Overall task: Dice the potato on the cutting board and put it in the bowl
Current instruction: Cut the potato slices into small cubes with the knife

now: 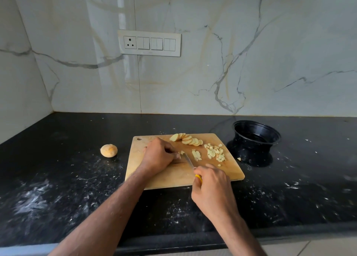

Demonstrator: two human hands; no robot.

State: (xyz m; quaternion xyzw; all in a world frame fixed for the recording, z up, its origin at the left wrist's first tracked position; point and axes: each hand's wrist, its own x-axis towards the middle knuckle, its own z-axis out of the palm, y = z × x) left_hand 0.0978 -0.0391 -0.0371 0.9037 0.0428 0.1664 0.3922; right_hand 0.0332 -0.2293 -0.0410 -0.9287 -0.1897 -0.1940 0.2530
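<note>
I see both forearms reaching forward, bare to the elbow. My left hand [158,155] lies knuckles up, fingers curled down and tips tucked under. My right hand [211,186] sits nearer, fingers closed in a firm grip, wrist angled inward.

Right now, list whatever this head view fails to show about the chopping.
- Potato under the left hand: curled fingers cover it, so its shape is hidden.
- Yellow-handled knife: the right hand wraps the handle; only a sliver shows.
- Round black plastic bowl: its dark inside hides any contents.
- Pale diced potato pile: pieces too small to count.
</note>
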